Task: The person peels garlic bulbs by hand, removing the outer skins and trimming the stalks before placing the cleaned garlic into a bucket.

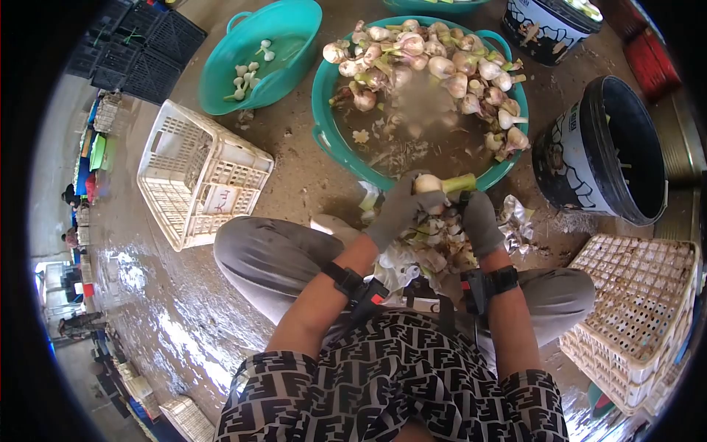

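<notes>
Nearest, a black shirt patterned with pale F-like letters, cut off at the lower edge, above grey trousers with knees spread wide. Beyond, the grip: gloved left hand with fingers pinching a garlic bulb just in front of the big basin's near rim; gloved right hand curled just below the stem, its hold impossible to tell, with something dark at the thumb too small to name. Long axis of the bulb running crosswise, nearly level, thick green stem towards the right, opposite end towards the left and partly hidden by fingers. Below, a pile of husks, partly covered by the hands. To the left, a white crate with a handwritten label, seemingly starting with K, the rest unclear. To the right, a stone-printed bucket, its small lettering unreadable. Ahead, the big green basin, with heaped garlic and a blurred patch masking the middle. Farther, another basin, cut off at the top.
</notes>
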